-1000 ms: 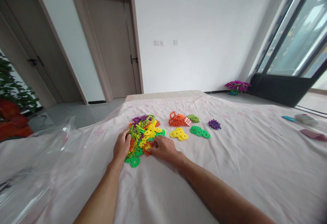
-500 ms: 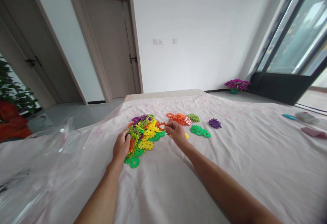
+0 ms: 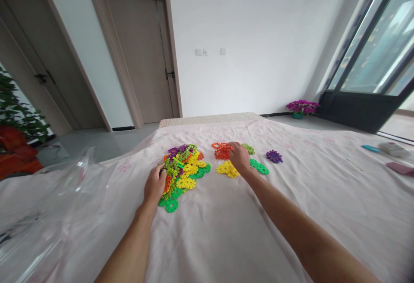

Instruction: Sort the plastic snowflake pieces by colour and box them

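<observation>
Presently, we find the left hand (image 3: 154, 184) resting against the near-left edge of a mixed pile (image 3: 187, 169) of toothed plastic pieces; its thumb and fingers stand slightly apart, and we see nothing clamped between them. We judge that this contact steadies the pile. The right hand (image 3: 239, 157) reaches over the orange pieces (image 3: 221, 152), fingertips at their right side; we cannot tell whether its grip is closed on a piece.

To the right of the pile, we record 5 separate colour groups on the cloth (image 3: 317, 197): orange; yellow pieces (image 3: 227, 169) just nearer; light-green pieces (image 3: 249, 148), partly hidden behind the right hand; green pieces (image 3: 259, 166); and a purple group (image 3: 274, 157) farthest right. We consider that the gaps between groups keep each colour distinct from the mixed pile.
</observation>
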Demonstrator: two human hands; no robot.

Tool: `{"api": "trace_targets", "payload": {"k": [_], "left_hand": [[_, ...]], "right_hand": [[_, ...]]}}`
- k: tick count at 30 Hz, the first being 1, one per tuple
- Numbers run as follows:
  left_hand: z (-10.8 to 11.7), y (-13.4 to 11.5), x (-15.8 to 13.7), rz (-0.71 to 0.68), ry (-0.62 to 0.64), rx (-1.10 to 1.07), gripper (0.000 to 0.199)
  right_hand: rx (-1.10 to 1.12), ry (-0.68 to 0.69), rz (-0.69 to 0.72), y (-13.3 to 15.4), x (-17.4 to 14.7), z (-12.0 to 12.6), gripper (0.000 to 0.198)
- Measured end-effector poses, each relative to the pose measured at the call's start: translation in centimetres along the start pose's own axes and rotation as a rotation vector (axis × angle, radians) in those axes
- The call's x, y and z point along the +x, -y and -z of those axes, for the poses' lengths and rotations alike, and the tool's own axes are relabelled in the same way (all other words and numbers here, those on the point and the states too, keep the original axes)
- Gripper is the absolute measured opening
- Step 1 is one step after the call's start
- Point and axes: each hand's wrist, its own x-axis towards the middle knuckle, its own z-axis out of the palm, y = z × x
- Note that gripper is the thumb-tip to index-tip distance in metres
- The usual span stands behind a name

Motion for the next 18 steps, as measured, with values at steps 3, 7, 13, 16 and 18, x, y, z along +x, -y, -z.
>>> {"api": "trace_targets", "payload": {"k": [3, 7, 13, 16, 18], "left_hand": [[0.0, 0.0, 0.0, 0.000, -0.001, 0.005, 0.044], [0.0, 0.1, 0.0, 0.000, -0.006, 0.006, 0.044], [-0.1, 0.2, 0.0, 0.003, -0.011, -0.006, 0.044], [-0.1, 0.1, 0.0, -0.002, -0.009, -0.003, 0.043], [-0.1, 0.1, 0.1, -0.003, -0.008, -0.003, 0.043]], "right_hand": [[0.011, 0.078, 0.118, 2.4, -1.9, 0.1, 0.030], [0.007, 0.234, 0.239, 5.8, -5.0, -0.4, 0.021], [-0.060, 0.256, 0.343, 7.4, -6.8, -2.0, 0.029], [-0.094, 0.282, 0.349, 7.3, -5.9, -2.5, 0.035], [-0.119, 0.315, 0.343, 7.3, -5.3, -2.7, 0.032]]}}
